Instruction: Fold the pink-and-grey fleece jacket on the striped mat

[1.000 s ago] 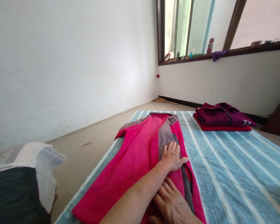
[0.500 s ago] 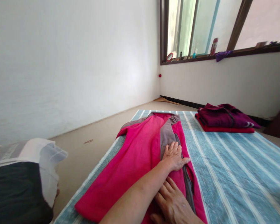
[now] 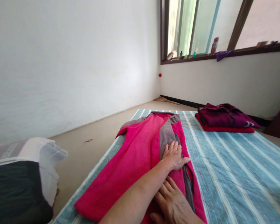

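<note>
A pink jacket [image 3: 135, 158] with grey panels and a dark zip lies spread on a blue bedsheet [image 3: 226, 161] with white stripes, its collar at the far end. Palm down, my left hand [image 3: 174, 155] rests on the grey panel beside the zip, fingers extended and thumb out to the right. Nearer to me, my right hand [image 3: 174, 202] lies on the jacket's lower part, partly behind my left forearm. Its fingers are stretched forward over the fabric, and neither hand grips anything visible.
Folded purple clothing [image 3: 226, 115] sits on a folded red garment [image 3: 231, 129] at the sheet's far right. A white plastic bag [image 3: 48, 168] with dark cloth stands at the left. Small items line the windowsill [image 3: 200, 58]. White walls [image 3: 84, 62] meet in a corner ahead.
</note>
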The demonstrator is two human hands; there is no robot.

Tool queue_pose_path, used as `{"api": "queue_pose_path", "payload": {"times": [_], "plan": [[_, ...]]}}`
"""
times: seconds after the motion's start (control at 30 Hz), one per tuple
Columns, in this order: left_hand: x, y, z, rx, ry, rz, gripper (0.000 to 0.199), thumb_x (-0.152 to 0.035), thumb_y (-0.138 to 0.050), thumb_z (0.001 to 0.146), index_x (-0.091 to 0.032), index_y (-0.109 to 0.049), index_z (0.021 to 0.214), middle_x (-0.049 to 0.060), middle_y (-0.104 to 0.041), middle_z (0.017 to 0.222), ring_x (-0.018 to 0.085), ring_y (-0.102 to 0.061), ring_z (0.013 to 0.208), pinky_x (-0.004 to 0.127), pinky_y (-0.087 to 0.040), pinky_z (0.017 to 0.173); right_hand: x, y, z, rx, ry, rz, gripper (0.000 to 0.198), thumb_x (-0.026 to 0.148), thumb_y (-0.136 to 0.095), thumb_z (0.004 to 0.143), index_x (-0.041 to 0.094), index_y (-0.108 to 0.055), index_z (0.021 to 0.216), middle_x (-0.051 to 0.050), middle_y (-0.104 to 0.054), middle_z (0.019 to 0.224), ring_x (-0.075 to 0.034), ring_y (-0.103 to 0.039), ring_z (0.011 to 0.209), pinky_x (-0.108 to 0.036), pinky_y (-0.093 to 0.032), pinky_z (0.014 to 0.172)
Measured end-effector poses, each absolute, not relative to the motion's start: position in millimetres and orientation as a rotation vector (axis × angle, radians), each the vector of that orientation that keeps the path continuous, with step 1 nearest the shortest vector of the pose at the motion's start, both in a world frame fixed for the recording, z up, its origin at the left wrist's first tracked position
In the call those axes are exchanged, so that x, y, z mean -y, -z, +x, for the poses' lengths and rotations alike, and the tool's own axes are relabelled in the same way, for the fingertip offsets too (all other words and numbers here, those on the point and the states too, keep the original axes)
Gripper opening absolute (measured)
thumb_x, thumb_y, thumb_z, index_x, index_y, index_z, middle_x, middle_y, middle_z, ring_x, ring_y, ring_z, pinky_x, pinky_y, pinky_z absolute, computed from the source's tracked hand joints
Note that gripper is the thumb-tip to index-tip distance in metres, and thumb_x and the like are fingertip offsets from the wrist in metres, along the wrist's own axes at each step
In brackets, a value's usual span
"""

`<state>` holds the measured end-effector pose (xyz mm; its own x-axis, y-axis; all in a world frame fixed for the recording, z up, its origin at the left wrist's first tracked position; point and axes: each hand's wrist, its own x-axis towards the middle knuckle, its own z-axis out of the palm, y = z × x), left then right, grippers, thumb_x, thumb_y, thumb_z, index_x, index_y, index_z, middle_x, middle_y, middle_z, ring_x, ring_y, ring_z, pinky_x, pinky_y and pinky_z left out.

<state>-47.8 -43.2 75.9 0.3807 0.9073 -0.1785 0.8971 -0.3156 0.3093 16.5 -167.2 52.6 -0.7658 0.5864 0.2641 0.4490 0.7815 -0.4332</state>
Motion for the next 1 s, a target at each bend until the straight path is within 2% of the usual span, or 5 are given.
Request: {"api": "queue_pose_path", "payload": {"times": [0.37, 0.73, 1.0], "plan": [[41.4, -71.6, -48.5, -1.574, -0.056, 2.296, 0.085, -0.069, -0.022, 0.084, -0.013, -0.019, 0.147, 0.012, -0.008, 0.157, 0.026, -0.002, 0.144, 0.052, -0.006, 0.114, 167.8, -51.2, 15.5, 2.582, -0.461, -0.787, 0.062, 0.042, -0.063, 0.077, 0.022, -0.048, 0.135, -0.007, -0.049, 0.138, -0.029, -0.038, 0.129, -0.045, -0.023, 0.113], [41.9, -72.8, -48.6, -1.561, -0.06, 2.31, 0.087, -0.069, -0.023, 0.084, -0.008, -0.019, 0.147, 0.015, -0.009, 0.156, 0.028, -0.002, 0.143, 0.053, -0.006, 0.114, 167.2, -50.1, 16.1, 2.585, -0.491, -0.777, 0.062, 0.047, -0.062, 0.079, 0.022, -0.048, 0.134, -0.007, -0.048, 0.139, -0.029, -0.036, 0.131, -0.045, -0.019, 0.114], [41.0, -71.9, -48.4, -1.565, -0.061, 2.302, 0.085, -0.069, -0.023, 0.084, -0.01, -0.02, 0.147, 0.014, -0.009, 0.156, 0.026, -0.001, 0.144, 0.053, -0.006, 0.114, 167.9, -51.8, 16.8, 2.563, -0.497, -0.778, 0.064, 0.049, -0.062, 0.079, 0.021, -0.048, 0.135, -0.008, -0.048, 0.138, -0.029, -0.037, 0.13, -0.044, -0.02, 0.114]]}}
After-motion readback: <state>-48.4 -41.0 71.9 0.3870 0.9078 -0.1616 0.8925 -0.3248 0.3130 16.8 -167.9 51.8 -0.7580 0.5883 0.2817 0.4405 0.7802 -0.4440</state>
